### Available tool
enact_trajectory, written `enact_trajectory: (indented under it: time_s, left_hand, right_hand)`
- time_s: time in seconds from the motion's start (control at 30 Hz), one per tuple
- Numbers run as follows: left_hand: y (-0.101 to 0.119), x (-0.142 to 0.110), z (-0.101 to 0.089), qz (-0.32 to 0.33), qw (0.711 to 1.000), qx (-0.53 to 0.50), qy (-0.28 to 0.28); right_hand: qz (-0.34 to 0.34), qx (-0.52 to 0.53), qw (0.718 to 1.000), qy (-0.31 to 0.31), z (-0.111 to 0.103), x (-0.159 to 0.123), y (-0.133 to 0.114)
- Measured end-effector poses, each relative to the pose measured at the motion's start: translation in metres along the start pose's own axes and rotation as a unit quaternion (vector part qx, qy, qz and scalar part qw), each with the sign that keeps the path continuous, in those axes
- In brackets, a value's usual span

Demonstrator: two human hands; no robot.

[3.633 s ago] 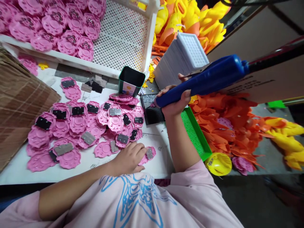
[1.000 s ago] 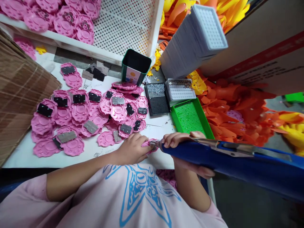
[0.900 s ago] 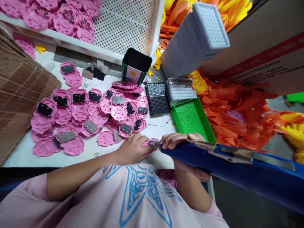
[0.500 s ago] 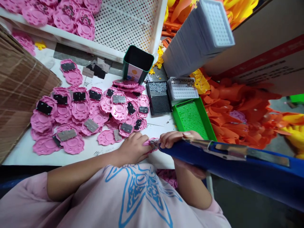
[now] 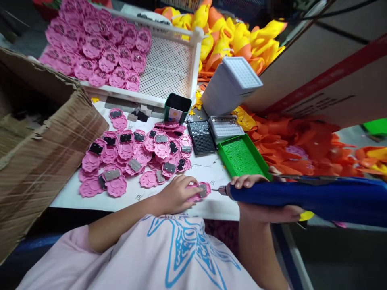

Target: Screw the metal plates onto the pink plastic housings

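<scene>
Near the table's front edge my left hand [image 5: 180, 194] is closed on a pink plastic part [image 5: 196, 197], which has a grey metal plate [image 5: 204, 189] on it. My right hand [image 5: 256, 201] wraps round a blue electric screwdriver [image 5: 290, 197]. The thin bit [image 5: 214, 189] points left at the pink part, with a small gap between its tip and the part's edge. Left of my hands, several pink parts [image 5: 125, 149] lie in an overlapping pile, with black or grey plates on many of them.
A black perforated tray [image 5: 202, 137] of small screws, a white tray [image 5: 226, 128] and a green tray [image 5: 243, 159] stand beyond my hands. A dark green bin [image 5: 177, 108] is behind the pile. Cardboard boxes [image 5: 69, 133] flank the table; a white crate [image 5: 172, 60] holds more pink parts.
The screwdriver has drawn back to the right, so its bit now shows apart from the pink part. My left hand still holds the part. The head view has tilted up.
</scene>
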State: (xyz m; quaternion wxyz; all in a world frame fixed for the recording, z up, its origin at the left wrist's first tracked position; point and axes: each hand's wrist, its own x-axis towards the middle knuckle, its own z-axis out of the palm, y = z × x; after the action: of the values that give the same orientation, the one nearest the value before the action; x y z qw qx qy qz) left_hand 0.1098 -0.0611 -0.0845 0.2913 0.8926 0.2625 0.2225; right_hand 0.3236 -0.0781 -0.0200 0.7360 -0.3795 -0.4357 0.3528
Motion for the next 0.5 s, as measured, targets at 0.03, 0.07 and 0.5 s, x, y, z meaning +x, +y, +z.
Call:
enact_trajectory:
  time_s: [0.03, 0.07, 0.5]
  left_hand:
    - [0.002, -0.002, -0.002, -0.002, 1.0, -0.016, 0.01]
    - [0.004, -0.004, -0.005, -0.004, 0.999, -0.032, 0.023]
    - [0.021, -0.069, -0.059, -0.099, 0.976, -0.022, 0.194]
  right_hand:
    - [0.004, -0.001, 1.0, 0.014, -0.003, -0.004, -0.001]
    - [0.009, -0.003, 1.0, 0.026, -0.006, -0.008, -0.002]
    - [0.05, 0.061, 0.997, 0.008, -0.006, -0.052, -0.01]
